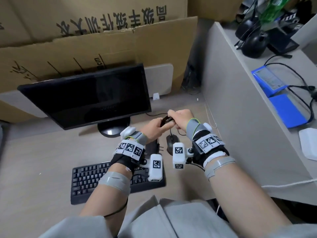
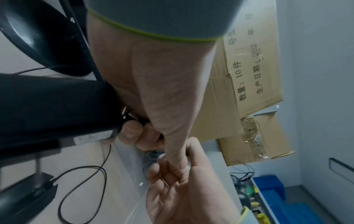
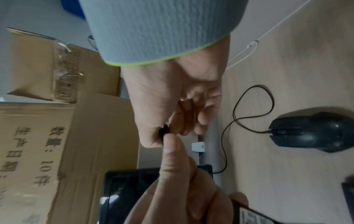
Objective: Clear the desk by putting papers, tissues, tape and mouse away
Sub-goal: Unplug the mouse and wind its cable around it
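The black wired computer mouse (image 1: pixel 172 141) is laid flat near the right edge of the pale wooden tabletop (image 1: pixel 42 160), its long axis running front to back, cable end toward the rear edge. Above it, a small dark bundle (image 1: pixel 46 120) is pinched between the left hand (image 1: pixel 154 127) and right hand (image 1: pixel 181 119), both raised, fingers curled, knuckles meeting.

Right hand (image 3: pixel 172 97) fingers curled, pinching small black item against left hand (image 3: pixel 184 186) thumb. Mouse (image 3: pixel 314 131) on desk (image 3: pixel 296 75), cable (image 3: pixel 249 109) looped beside. Boxes (image 3: pixel 47 136) behind.
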`<state>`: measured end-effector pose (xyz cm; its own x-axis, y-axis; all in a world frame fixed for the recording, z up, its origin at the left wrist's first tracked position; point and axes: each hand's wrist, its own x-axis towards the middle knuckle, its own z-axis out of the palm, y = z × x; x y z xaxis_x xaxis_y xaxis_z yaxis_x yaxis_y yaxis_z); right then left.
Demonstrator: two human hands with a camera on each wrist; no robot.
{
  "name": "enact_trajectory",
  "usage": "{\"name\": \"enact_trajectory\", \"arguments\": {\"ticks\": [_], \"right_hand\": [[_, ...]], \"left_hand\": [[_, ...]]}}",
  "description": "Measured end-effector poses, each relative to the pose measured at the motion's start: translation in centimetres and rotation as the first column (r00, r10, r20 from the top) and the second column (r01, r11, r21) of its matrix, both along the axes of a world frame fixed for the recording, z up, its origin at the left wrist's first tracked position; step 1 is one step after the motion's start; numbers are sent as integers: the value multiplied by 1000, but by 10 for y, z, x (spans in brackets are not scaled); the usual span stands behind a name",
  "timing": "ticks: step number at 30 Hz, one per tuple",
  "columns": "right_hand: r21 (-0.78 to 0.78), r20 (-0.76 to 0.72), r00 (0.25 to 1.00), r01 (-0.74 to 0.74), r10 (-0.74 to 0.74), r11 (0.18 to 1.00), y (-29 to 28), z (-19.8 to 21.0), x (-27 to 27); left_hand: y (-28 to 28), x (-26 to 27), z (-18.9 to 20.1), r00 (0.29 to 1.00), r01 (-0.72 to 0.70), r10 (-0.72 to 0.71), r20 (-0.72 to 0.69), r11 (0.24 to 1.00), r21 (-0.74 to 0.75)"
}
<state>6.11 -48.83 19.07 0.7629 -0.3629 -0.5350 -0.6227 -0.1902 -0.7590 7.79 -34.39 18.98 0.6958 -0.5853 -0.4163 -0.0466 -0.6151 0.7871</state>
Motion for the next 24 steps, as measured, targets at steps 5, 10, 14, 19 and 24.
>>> {"name": "enact_trajectory", "arguments": {"ticks": [5,10,14,19,24], "right_hand": [[164,-163,983,105,-78,981,-57,-48,26],[-287,-514,855,-96,-69,953,-129,-127,34],[-315,-601,797,-164,-63,935,-149,-160,24],[-402,-613,780,-170,-126,900,-143,-173,20],[-273,-471,881,-94,-48,958,-132,-149,24]], "left_hand": [[-36,24,-35,968,-193,185,-167,981,-34],[-56,43,-69,826,-449,367,-428,887,-107],[-71,54,-91,720,-563,430,-545,821,-96],[-73,63,-105,621,-631,467,-630,774,-48],[-62,55,-96,643,-616,477,-599,787,-35]]}}
